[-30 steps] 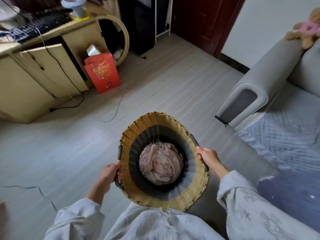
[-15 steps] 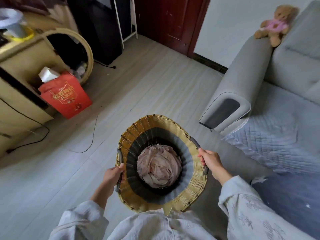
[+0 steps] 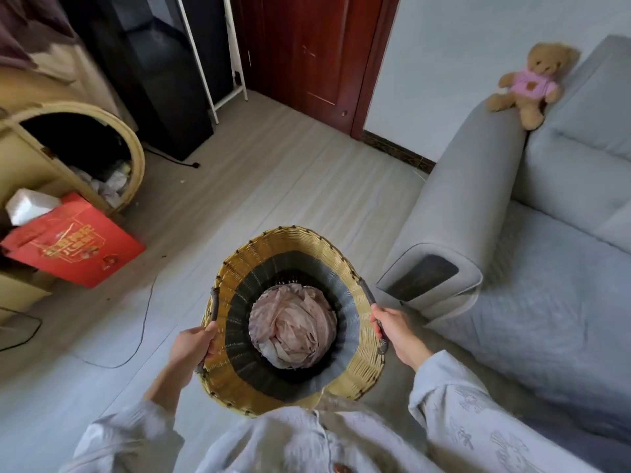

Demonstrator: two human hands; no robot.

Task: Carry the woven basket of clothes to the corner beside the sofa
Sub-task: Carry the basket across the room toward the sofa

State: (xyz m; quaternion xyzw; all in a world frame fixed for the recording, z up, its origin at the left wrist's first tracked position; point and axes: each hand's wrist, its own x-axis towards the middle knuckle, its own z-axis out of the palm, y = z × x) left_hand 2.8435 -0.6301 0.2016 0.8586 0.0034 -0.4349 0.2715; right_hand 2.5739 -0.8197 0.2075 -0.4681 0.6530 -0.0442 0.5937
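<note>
Fingers [image 3: 205,331] of the left hand [image 3: 189,346] are curling tightly around the woven basket's [image 3: 273,247] left handle, while the right hand [image 3: 397,331] is gripping the right handle, closed around it. The basket is hanging above the pale wooden floor [image 3: 290,172], held in front of the person's body, just beside the grey sofa's [image 3: 478,199] armrest. Crumpled pinkish clothes [image 3: 290,327] are lying in the basket's bottom. A teddy bear [image 3: 527,81] is sitting atop the armrest.
</note>
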